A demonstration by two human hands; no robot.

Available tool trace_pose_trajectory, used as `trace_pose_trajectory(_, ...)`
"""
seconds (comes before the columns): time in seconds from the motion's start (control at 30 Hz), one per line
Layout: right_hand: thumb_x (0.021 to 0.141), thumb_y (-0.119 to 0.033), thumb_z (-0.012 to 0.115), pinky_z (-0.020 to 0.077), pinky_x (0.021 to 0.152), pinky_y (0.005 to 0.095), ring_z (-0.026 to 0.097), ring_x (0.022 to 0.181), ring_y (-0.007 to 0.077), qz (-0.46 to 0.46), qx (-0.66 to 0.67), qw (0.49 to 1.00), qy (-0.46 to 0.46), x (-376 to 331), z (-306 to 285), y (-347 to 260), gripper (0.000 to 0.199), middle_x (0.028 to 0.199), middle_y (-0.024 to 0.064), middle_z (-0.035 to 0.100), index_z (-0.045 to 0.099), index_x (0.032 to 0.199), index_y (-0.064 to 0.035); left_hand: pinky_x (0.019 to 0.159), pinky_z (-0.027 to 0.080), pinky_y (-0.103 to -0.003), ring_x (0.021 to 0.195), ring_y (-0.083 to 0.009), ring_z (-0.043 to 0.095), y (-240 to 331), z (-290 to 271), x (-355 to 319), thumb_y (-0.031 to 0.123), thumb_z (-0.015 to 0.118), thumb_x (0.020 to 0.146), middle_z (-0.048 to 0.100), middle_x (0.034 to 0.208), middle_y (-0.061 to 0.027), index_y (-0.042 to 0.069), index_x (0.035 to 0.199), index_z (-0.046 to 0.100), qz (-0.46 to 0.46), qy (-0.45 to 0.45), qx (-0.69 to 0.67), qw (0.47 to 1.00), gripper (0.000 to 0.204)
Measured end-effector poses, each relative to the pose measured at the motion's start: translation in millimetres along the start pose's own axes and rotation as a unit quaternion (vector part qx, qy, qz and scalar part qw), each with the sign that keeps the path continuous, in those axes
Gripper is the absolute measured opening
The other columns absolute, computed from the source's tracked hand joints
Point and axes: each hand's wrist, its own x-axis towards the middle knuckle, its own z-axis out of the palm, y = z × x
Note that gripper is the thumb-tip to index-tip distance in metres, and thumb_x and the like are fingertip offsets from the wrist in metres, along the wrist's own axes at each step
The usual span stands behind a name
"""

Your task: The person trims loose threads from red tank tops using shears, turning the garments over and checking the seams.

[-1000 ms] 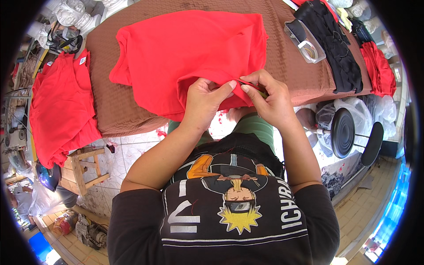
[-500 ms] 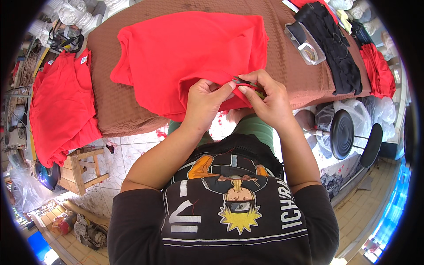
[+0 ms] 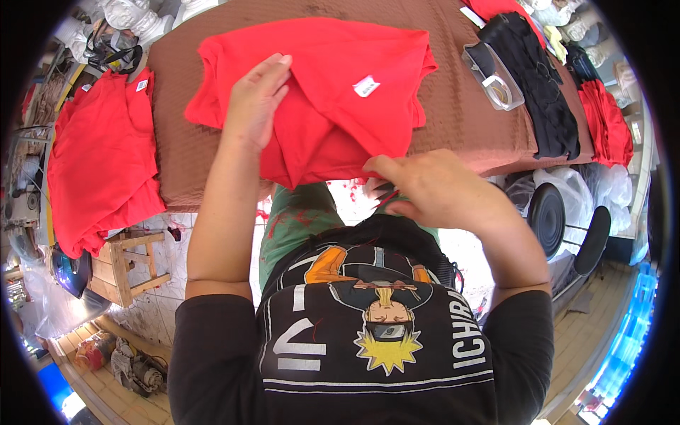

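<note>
A red T-shirt (image 3: 333,92) is lying spread across the brown padded table (image 3: 460,120), its long axis running left to right along the tabletop, with its near edge hanging toward the person's body. A small white label (image 3: 366,86) is showing on the cloth right of centre, where one layer is lying folded over another. The left hand (image 3: 256,106) is resting on the left part of the shirt, fingers (image 3: 273,71) stretched out flat and pointing to the far side, pressing a fold of the cloth rather than gripping it; the red fabric is lying under the palm and spreading out on every side of it. The right hand (image 3: 432,191) is working at the near edge of the shirt, just off the table's front, with its fingers curled in; the fingertips (image 3: 375,164) are touching the hem, and they are pinching something small and dark that I cannot make out. The two hands are sitting well apart, the left farther onto the table, the right nearer the body. To the left, a pile of red garments (image 3: 99,163) is draping over a wooden stool (image 3: 131,265). On the right end of the table, a black garment (image 3: 538,85) is lying beside a clear plastic container (image 3: 496,74), and more red cloth (image 3: 609,120) is lying beyond it.
</note>
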Motion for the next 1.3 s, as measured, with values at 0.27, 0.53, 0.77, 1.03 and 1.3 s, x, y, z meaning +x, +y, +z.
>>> trace_pose_trajectory(0.27, 0.076, -0.03, 0.069, 0.0489, 0.067, 0.0403, 0.063, 0.079, 0.0332, -0.068, 0.036, 0.981, 0.177, -24.6, -50.1, 8.4, 0.052, 0.086, 0.0173, 0.063, 0.049, 0.117, -0.0048, 0.083, 0.043, -0.024, 0.101, -0.0117, 0.057, 12.7, -29.6, -19.4, 0.019, 0.063, 0.086, 0.062, 0.108, -0.0058, 0.004, 0.116, 0.058, 0.079, 0.06, 0.108, 0.989, 0.034)
trace_pose_trajectory(0.53, 0.074, -0.008, 0.066, 0.0501, 0.066, 0.0374, 0.064, 0.077, 0.0331, -0.046, 0.114, 0.968, 0.219, -7.8, -27.3, 2.3, 0.054, 0.087, 0.0175, 0.063, 0.048, 0.125, -0.0087, 0.087, 0.046, -0.029, 0.101, -0.015, 0.059, -3.0, 30.6, -77.4, 0.019, 0.063, 0.087, 0.062, 0.11, -0.0106, -0.002, 0.118, 0.055, -0.132, -0.328, 0.047, 0.934, 0.039)
trace_pose_trajectory(0.77, 0.074, -0.007, 0.064, 0.0487, 0.063, 0.0423, 0.063, 0.074, 0.032, -0.011, 0.061, 0.96, 0.272, -7.4, -16.3, 3.7, 0.051, 0.091, 0.0162, 0.062, 0.047, 0.122, -0.0086, 0.076, 0.051, -0.026, 0.082, -0.0139, 0.064, -15.3, 40.1, -78.6, 0.013, 0.064, 0.086, 0.067, 0.088, -0.0095, -0.005, 0.104, 0.062, -0.144, -0.233, 0.089, 0.958, 0.025)
trace_pose_trajectory(1.03, 0.075, -0.004, 0.067, 0.0477, 0.06, 0.0404, 0.063, 0.071, 0.0332, 0.058, 0.108, 0.966, 0.226, -12.2, -17.4, -2.7, 0.057, 0.081, 0.0162, 0.063, 0.044, 0.127, -0.0141, 0.075, 0.05, -0.025, 0.081, -0.0127, 0.063, 7.0, 45.4, -87.5, 0.011, 0.062, 0.086, 0.068, 0.089, -0.0085, 0.0, 0.098, 0.067, 0.004, -0.185, 0.351, 0.918, 0.018)
trace_pose_trajectory(1.3, 0.076, -0.005, 0.063, 0.0479, 0.066, 0.0411, 0.063, 0.074, 0.0326, 0.095, 0.069, 0.968, 0.22, -20.2, -12.2, 19.0, 0.054, 0.084, 0.016, 0.064, 0.044, 0.126, -0.0133, 0.076, 0.049, -0.03, 0.089, -0.019, 0.064, 81.0, -23.9, -74.1, 0.014, 0.063, 0.084, 0.066, 0.099, -0.0146, 0.002, 0.093, 0.068, 0.058, -0.401, 0.379, 0.832, 0.016)
